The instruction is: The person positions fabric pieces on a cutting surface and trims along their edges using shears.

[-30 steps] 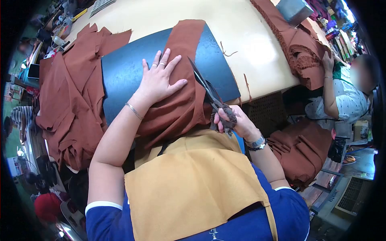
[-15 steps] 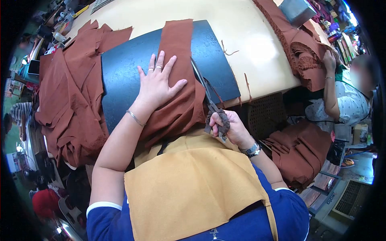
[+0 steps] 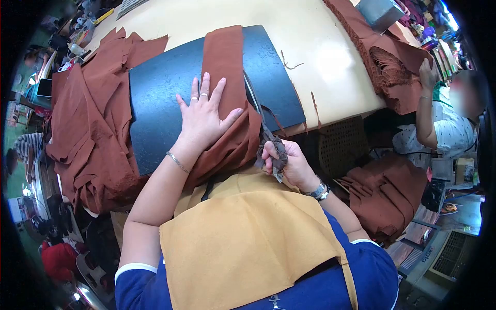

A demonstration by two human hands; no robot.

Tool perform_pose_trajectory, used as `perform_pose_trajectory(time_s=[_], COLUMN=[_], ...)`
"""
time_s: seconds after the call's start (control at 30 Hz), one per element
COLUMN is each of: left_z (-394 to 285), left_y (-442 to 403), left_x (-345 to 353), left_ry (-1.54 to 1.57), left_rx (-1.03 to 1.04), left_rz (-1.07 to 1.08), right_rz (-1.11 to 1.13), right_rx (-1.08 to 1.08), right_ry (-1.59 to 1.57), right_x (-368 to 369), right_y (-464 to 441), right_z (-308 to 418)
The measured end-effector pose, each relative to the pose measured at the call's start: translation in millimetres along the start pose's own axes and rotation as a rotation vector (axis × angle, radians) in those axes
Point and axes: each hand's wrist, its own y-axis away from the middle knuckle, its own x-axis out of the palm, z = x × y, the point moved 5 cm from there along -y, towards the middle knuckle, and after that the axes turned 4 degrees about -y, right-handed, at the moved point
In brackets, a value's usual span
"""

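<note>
My left hand [image 3: 204,113] lies flat with spread fingers on a strip of reddish-brown fabric [image 3: 223,51]. The fabric runs across a dark board [image 3: 160,93] and hangs over the table's near edge toward my apron. In my right hand [image 3: 289,163] are large scissors [image 3: 258,108], their handles wrapped in dark cloth. The blades point away from me along the fabric's right edge. Whether they are parted is hard to make out. A thin brown offcut [image 3: 274,118] lies just right of the blades.
A large heap of brown fabric [image 3: 93,124] covers the table's left end. Thread scraps [image 3: 315,109] lie on the pale tabletop [image 3: 330,57]. At right, a co-worker [image 3: 436,124] touches a fabric stack [image 3: 387,67] with a metal block [image 3: 380,15] on it. More folded fabric [image 3: 387,191] sits below.
My right hand and the scissors have shifted slightly left and away from me along the fabric edge. My left hand stays pressed on the strip. The co-worker's hand has lifted the stack's edge a little.
</note>
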Motion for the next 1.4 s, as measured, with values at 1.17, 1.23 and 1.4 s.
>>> perform_pose_trajectory(time_s=[1.17, 1.23, 1.4], left_z=[34, 51, 44], left_y=[-56, -79, -128], left_x=[-2, -5, -21], left_ry=[0.025, -0.024, -0.019], left_rx=[0.262, 0.451, 0.486], left_rz=[0.060, 0.096, 0.113], right_rz=[-0.064, -0.054, -0.054], right_rx=[-0.065, -0.063, -0.064], right_ry=[-0.231, -0.242, -0.323], right_x=[-34, -32, -32], right_y=[-9, -9, -11], right_z=[14, 15, 11])
